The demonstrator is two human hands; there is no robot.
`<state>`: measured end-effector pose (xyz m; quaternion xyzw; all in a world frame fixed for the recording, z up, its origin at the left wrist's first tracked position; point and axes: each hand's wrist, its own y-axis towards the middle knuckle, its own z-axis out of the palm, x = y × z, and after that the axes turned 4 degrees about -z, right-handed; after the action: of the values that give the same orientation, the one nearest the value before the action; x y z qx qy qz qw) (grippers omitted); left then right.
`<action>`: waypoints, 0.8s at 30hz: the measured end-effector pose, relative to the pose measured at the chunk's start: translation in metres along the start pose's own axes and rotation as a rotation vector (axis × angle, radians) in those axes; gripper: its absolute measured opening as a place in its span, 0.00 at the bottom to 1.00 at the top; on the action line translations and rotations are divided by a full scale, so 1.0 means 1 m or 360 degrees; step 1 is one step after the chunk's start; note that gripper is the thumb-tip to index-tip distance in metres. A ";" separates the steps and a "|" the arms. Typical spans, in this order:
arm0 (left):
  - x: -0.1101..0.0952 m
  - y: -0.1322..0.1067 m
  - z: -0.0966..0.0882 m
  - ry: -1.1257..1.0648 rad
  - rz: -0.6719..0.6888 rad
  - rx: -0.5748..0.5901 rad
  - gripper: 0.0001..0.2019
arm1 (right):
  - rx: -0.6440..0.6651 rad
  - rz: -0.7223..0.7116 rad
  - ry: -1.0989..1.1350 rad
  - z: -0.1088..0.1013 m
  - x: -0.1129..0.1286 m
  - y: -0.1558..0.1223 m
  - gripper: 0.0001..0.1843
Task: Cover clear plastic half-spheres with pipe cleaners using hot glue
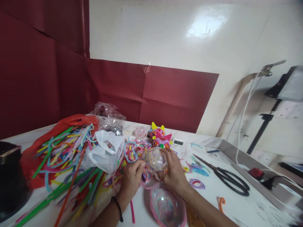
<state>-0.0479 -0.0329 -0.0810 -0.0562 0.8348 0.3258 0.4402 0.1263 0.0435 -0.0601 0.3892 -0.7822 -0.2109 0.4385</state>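
My right hand [174,171] is closed around a clear plastic ball [156,159] with coloured strands inside. My left hand [131,179] is closed too, its fingertips pinching at the ball's left side, where pink and blue pipe cleaners [133,149] curl. A black band circles my left wrist. A clear half shell [167,206] with a pink rim and swirled colours lies on the white table [246,208] just in front of my right wrist.
A large heap of coloured pipe cleaners [61,157] spills from a red bag [78,121] at left, beside a white bag [105,151]. A pink toy car [161,138] sits behind the ball. Black scissors [227,178] lie at right. A black container [10,176] stands far left.
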 end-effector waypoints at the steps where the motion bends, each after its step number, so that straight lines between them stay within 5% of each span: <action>1: -0.001 0.000 -0.001 0.0000 -0.0010 -0.0036 0.14 | 0.0001 -0.0005 0.0001 0.000 0.002 0.000 0.40; 6: 0.004 0.008 -0.007 -0.0042 -0.0047 -0.0200 0.15 | -0.0121 0.0126 0.0156 0.001 0.000 0.006 0.39; 15: 0.026 0.018 -0.012 -0.0060 -0.0105 -0.0392 0.17 | -0.0433 0.0808 0.0851 -0.032 0.000 0.026 0.35; 24: 0.021 0.025 -0.019 0.0106 0.0016 -0.0603 0.16 | -0.0359 0.1027 0.1172 -0.068 0.008 -0.006 0.29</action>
<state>-0.0832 -0.0205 -0.0778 -0.1446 0.7730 0.4773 0.3922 0.1838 0.0339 -0.0241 0.1263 -0.6283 0.0035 0.7676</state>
